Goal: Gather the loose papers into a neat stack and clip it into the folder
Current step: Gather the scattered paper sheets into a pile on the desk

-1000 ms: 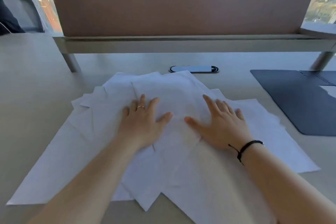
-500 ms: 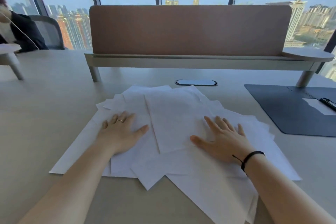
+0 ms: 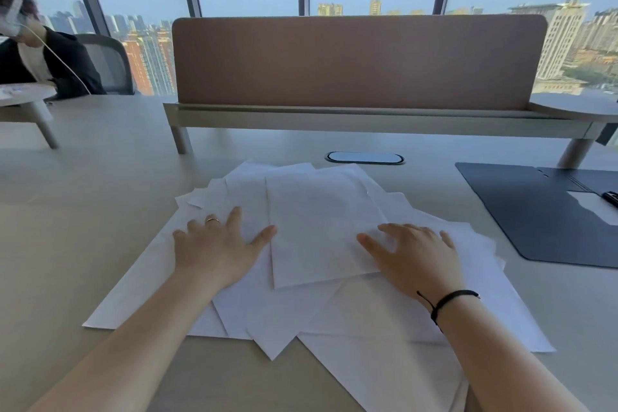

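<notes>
Several loose white papers (image 3: 317,224) lie fanned out and overlapping on the beige desk (image 3: 83,227) in front of me. My left hand (image 3: 217,247) rests flat on the left part of the pile, fingers spread, a ring on one finger. On the right part my right hand (image 3: 414,254) presses down, its fingers slightly bent over the edge of the top sheet. A dark blue folder (image 3: 541,211) lies open at the right, with a white sheet and a black clip (image 3: 610,198) at the frame's edge.
A brown divider panel (image 3: 357,60) on a raised shelf crosses the back of the desk. An oval cable port (image 3: 364,157) sits just behind the papers. Another person (image 3: 40,60) sits at the far left beside a small round table (image 3: 23,97).
The camera tilted up, bringing the windows into view. My hands slid apart on the pile, the left one going left, and the sheets shifted slightly.
</notes>
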A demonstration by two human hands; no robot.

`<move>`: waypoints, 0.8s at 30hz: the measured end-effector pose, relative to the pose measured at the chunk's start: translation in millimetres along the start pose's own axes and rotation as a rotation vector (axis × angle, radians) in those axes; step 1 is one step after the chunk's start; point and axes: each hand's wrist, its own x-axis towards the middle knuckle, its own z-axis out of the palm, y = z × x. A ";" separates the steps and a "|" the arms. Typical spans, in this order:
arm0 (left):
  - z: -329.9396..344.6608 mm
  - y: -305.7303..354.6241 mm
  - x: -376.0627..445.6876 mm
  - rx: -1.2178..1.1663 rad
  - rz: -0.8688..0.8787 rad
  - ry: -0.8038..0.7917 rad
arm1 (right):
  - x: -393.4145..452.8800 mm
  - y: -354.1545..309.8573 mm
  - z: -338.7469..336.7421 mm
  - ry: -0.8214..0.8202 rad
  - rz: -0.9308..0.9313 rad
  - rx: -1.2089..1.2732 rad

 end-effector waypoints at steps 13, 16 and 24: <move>3.6 2.7 6.9 -0.198 0.049 0.024 | 12.6 5.9 -0.9 0.031 0.098 -0.115; 2.7 4.3 6.6 -0.226 0.055 0.054 | 12.2 4.4 -3.1 0.033 0.165 -0.086; -6.4 -5.3 14.4 -0.661 -0.002 -0.033 | 10.3 15.3 -21.9 0.004 0.287 0.323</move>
